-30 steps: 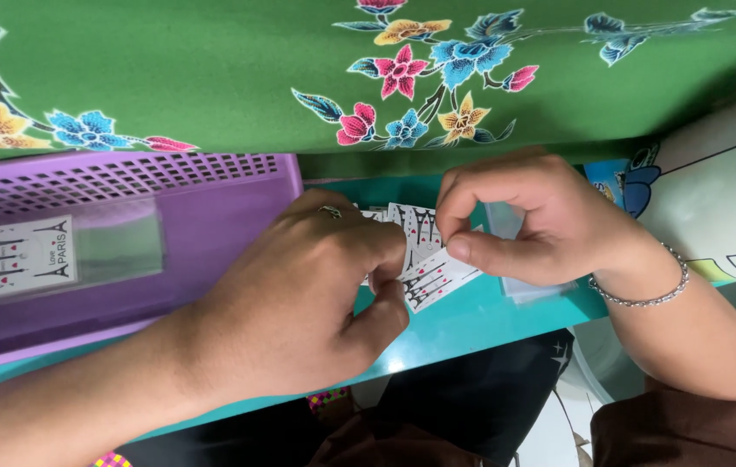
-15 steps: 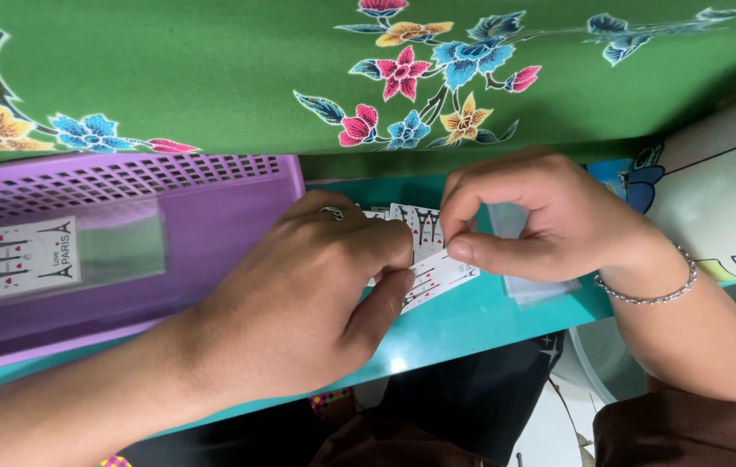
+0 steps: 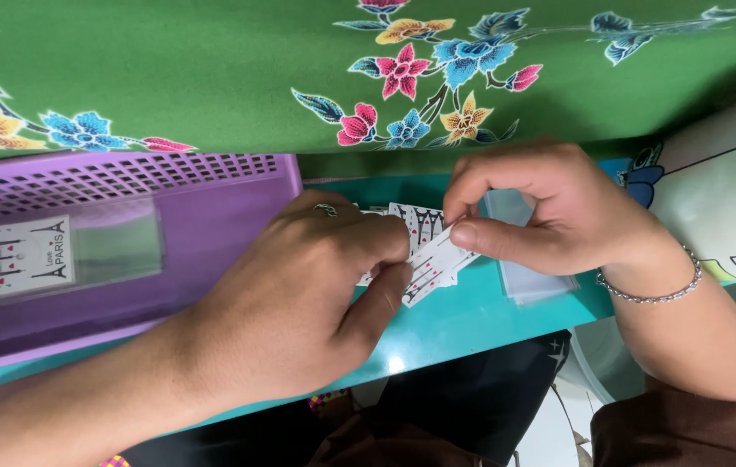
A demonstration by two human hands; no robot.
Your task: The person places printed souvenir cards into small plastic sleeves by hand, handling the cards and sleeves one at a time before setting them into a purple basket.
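Head cam, looking straight down: both hands are bunched together over the teal tabletop (image 3: 471, 324). The left hand (image 3: 299, 303) and right hand (image 3: 549, 216) are each pinched on the same small white printed cards (image 3: 426, 251), which sit between the fingertips just above the tabletop edge. Some clear plastic sleeves (image 3: 528, 281) lie under the right hand. Off to the left there's a purple basket (image 3: 212, 199) with another bagged card (image 3: 18, 257) in it. Green floral cloth (image 3: 212, 69) behind.
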